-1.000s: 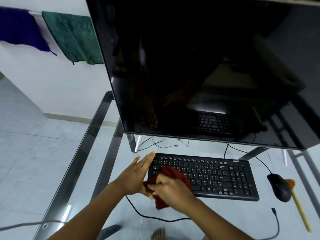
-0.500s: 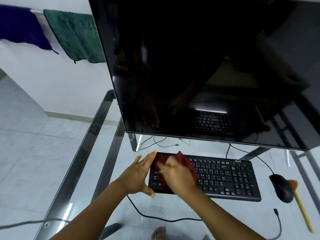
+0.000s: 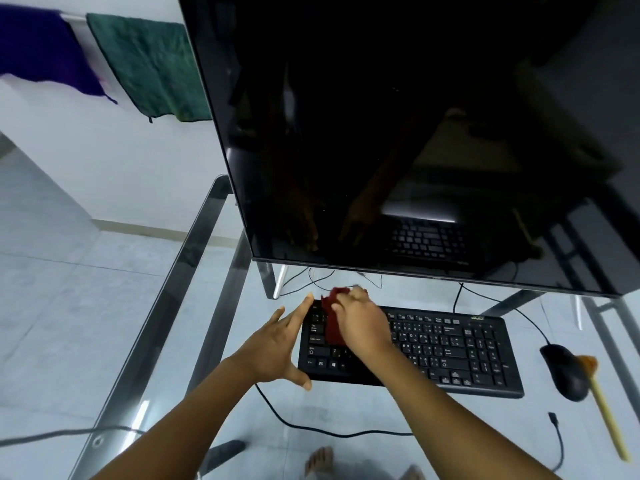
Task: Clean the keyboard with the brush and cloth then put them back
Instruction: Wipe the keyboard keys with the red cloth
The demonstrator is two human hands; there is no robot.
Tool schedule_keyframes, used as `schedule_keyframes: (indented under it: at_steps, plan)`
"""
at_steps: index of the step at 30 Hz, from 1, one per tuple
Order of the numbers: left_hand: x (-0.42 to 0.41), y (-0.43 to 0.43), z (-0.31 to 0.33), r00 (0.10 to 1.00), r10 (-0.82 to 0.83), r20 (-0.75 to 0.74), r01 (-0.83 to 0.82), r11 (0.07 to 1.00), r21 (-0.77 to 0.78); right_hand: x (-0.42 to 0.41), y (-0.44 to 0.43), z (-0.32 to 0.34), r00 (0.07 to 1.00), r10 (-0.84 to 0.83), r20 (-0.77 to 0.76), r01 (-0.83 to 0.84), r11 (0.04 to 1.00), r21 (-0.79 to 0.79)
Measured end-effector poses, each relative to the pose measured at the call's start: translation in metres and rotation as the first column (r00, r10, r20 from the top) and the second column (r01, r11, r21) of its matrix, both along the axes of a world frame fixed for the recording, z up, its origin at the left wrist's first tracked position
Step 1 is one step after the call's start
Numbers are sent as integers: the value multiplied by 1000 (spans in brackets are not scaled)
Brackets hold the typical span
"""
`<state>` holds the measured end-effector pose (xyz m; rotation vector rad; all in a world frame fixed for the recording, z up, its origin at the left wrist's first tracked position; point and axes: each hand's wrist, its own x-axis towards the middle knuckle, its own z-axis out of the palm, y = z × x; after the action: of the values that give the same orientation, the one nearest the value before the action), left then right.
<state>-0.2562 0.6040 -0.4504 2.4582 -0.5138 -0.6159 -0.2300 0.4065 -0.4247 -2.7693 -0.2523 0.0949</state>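
Lying flat on the glass desk (image 3: 221,393) under the dark monitor (image 3: 398,133), the keyboard (image 3: 450,348) has a red cloth (image 3: 333,318) pressed onto its far left corner by the right hand (image 3: 363,323), fingers curled and bunched over the fabric (some of it pokes out beyond them). The left hand (image 3: 277,348) braces the keyboard's left edge, fingers straight and slightly spread. A mouse (image 3: 562,370) sits right of the keyboard, the brush (image 3: 604,403) touching its far side
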Motion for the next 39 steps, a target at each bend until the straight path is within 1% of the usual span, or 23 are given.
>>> schedule_keyframes:
  at_steps: [3, 4, 7, 8, 12, 13, 14, 16, 17, 20, 21, 22, 24, 25, 26, 27, 29, 30, 32, 34, 35, 36, 39]
  plan:
    - [-1, 2, -3, 999, 22, -25, -22, 1000, 15, -15, 17, 7, 949, 307, -72, -308, 951, -2]
    - [-1, 2, -4, 999, 17, -29, -16, 1000, 18, -15, 15, 8, 942, 328, -71, -329, 944, 2]
    - [0, 2, -4, 1000, -2, -2, 2, 1000, 16, 3, 4, 6, 999, 47, -25, -47, 999, -25]
    - [0, 2, -3, 1000, -4, 1, 4, 1000, 18, 2, 8, 3, 999, 45, -25, -46, 998, -35]
    - [-1, 2, -3, 999, -19, 33, 19, 1000, 18, -32, 23, 0, 940, 333, -70, -337, 941, -39]
    - [0, 2, -3, 999, -23, 43, 23, 1000, 12, -30, 14, -2, 951, 306, -49, -309, 950, -51]
    - [0, 1, -4, 998, -26, 51, 26, 1000, 8, -25, 4, -6, 975, 221, 13, -220, 973, -72]
    - [0, 0, -4, 997, -34, 73, 34, 999, 1, -25, -9, -10, 999, 44, 31, -42, 997, -67]
    - [0, 0, -4, 995, -47, 89, 47, 999, 3, -31, -8, -10, 998, 60, 0, -60, 997, -52]
    - [0, 2, -2, 981, -117, 155, 110, 992, 54, -68, 3, -14, 910, 408, -75, -410, 912, -11]
    - [2, 3, -2, 974, -141, 176, 128, 988, 85, -69, -5, -9, 911, 408, -65, -406, 913, 37]
    - [3, 3, -2, 969, -157, 191, 137, 984, 117, -63, -15, -7, 952, 294, -88, -288, 955, 76]
    - [3, 1, -1, 966, -168, 198, 139, 978, 154, -51, -37, -10, 1000, 29, -6, -29, 999, 41]
    - [2, 1, -1, 966, -170, 195, 139, 977, 163, -52, -40, -14, 999, 13, 34, -14, 1000, 13]
    - [1, 0, -2, 965, -173, 198, 140, 975, 171, -57, -37, -15, 996, 70, 49, -69, 997, -24]
    - [1, 1, -3, 963, -172, 206, 137, 975, 176, -66, -28, -14, 982, 189, 22, -189, 982, 24]
    - [0, 2, -3, 961, -173, 214, 133, 973, 188, -86, -16, -15, 891, 446, -87, -439, 894, 90]
    - [1, 1, -2, 961, -175, 215, 133, 972, 194, -87, -23, -9, 861, 494, -122, -482, 869, 114]
    - [1, -2, 1, 963, -171, 207, 131, 972, 194, -74, -51, -5, 912, 387, -133, -373, 921, 115]
    - [1, -3, 4, 967, -162, 198, 124, 974, 188, -67, -72, -4, 981, 191, -15, -188, 975, 121]
    - [1, -2, 5, 967, -162, 196, 125, 974, 189, -68, -73, -6, 990, 139, -8, -136, 975, 178]
    - [0, -2, 4, 967, -162, 196, 125, 974, 190, -72, -67, -6, 984, 180, -7, -176, 969, 173]
    - [0, -2, 4, 969, -159, 189, 123, 975, 187, -79, -57, -1, 885, 446, -131, -428, 892, 144]
